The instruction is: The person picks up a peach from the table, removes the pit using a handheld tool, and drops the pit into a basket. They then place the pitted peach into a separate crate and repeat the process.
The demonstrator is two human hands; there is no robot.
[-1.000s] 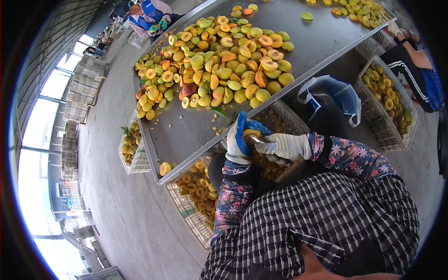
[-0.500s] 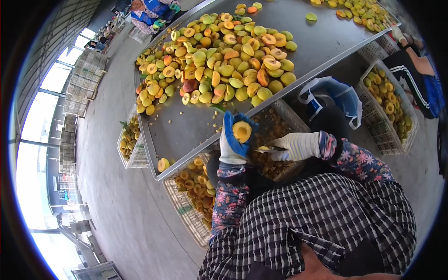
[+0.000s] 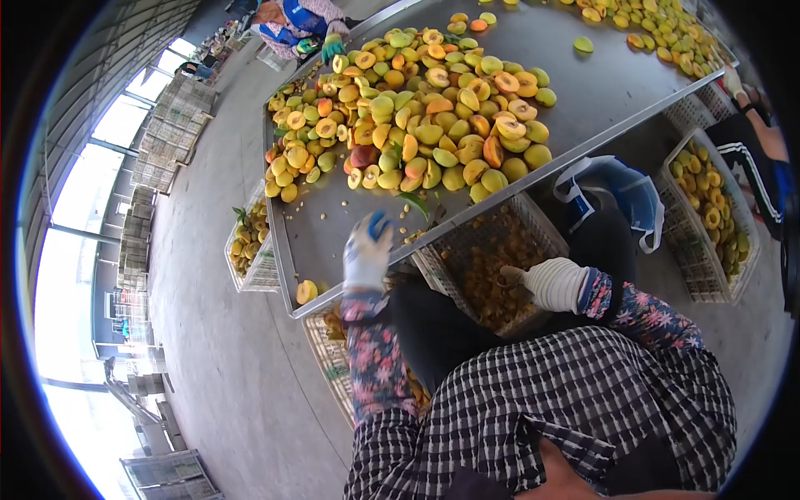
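Observation:
My left hand (image 3: 368,252), in a white glove with a blue-coated palm, hovers over the near edge of the metal table (image 3: 312,242). Its fingers curl loosely apart, slightly blurred, with no fruit showing in them. My right hand (image 3: 557,285), in a striped knit glove, is closed around a small hand tool (image 3: 510,275); only its brownish tip shows. Below that tip stands a crate (image 3: 540,225) holding brown pits and scraps. Beyond my left hand lies a large heap of halved peaches (image 3: 425,117), with a green leaf (image 3: 414,205) at its near side.
One peach half (image 3: 307,292) lies at the table's left corner. Crates of fruit halves stand at the left (image 3: 262,271), under my left arm (image 3: 321,342), and at the right (image 3: 692,271). A blue-white bag (image 3: 621,196) hangs by my knee. Co-workers (image 3: 304,25) sit around the table.
My left hand has moved left, and the peach half it held is out of sight. My right hand has shifted slightly, its tool now mostly hidden. The whole view has shifted a little.

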